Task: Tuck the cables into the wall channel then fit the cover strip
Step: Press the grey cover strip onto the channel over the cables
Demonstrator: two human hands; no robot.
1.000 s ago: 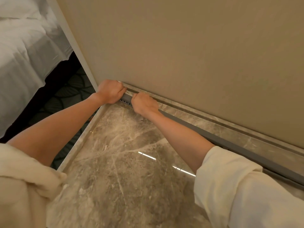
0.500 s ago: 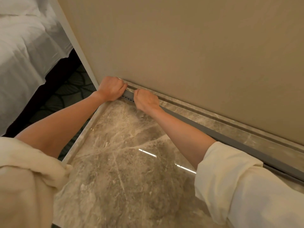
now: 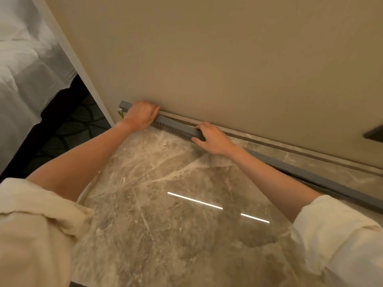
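Note:
A long grey cover strip runs along the foot of the beige wall, over the channel in the marble ledge. My left hand is closed over the strip near its left end, fist pressing down. My right hand grips the strip further right, fingers over its top and thumb on its front face. Small holes line the strip's front between my hands. At the strip's left end a bit of white and yellow cable sticks out. The channel itself is hidden under the strip.
A polished marble floor spreads below the wall, with light streaks reflected in it. To the left, a white wall edge, a dark patterned carpet and a bed with white sheets. A dark object juts in at the right edge.
My right hand has slid to the right along the strip, so my hands are farther apart. The strip's left end and a bit of cable now show past my left hand.

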